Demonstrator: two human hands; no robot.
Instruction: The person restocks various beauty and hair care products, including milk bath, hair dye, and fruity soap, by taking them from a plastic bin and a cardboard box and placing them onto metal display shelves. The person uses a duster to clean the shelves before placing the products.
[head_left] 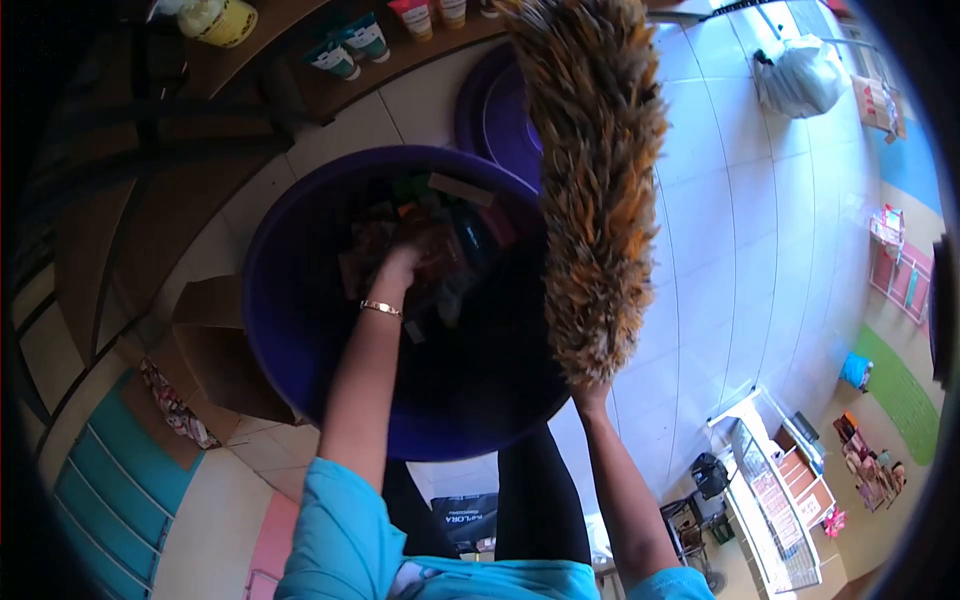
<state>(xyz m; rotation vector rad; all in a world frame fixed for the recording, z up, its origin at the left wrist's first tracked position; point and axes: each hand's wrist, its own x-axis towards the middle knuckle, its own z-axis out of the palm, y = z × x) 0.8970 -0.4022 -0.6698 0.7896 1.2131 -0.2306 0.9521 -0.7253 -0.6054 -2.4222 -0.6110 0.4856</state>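
Observation:
My left hand [405, 258], with a bracelet at the wrist, reaches down into a large purple tub [390, 152]. It is among small boxes and packets in the tub's shadow; its fingers are too dim to make out. A reddish-brown packet [440, 258] lies right beside the fingers. A dark teal item [474, 236] and a tan box [460, 189] are further right. My right hand [592, 393] is wrapped round the lower end of a feather duster [605, 180], brown and orange, which stands up along the tub's right side. The duster's grip is hidden.
A purple lid [505, 115] lies on the tiled floor behind the tub. An open cardboard box [230, 350] stands at its left. Wooden shelves [300, 70] with tubes and a yellow container [215, 20] curve along the upper left. A white display stand [770, 490] is at lower right.

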